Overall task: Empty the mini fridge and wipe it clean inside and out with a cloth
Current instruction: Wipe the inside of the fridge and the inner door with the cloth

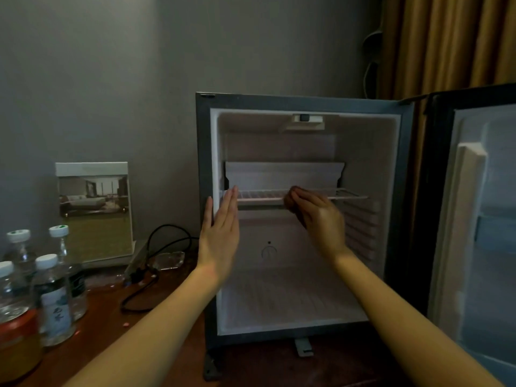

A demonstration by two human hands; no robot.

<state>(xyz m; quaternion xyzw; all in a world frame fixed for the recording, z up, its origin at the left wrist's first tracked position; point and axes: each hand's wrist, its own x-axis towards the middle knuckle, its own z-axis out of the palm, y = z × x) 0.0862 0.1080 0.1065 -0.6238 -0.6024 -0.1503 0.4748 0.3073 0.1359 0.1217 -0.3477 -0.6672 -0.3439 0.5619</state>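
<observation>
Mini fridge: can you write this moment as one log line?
mini fridge: door open, empty | left hand: flat at left frame | right hand: fingers curled over wire shelf front | bottles: on table beside

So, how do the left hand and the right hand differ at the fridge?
The left hand is flat, fingers straight, while the right hand has its fingers curled. The left hand rests against the left front edge of the fridge; the right hand grips the front of the wire shelf inside. Both are bare and raised to shelf height.
</observation>
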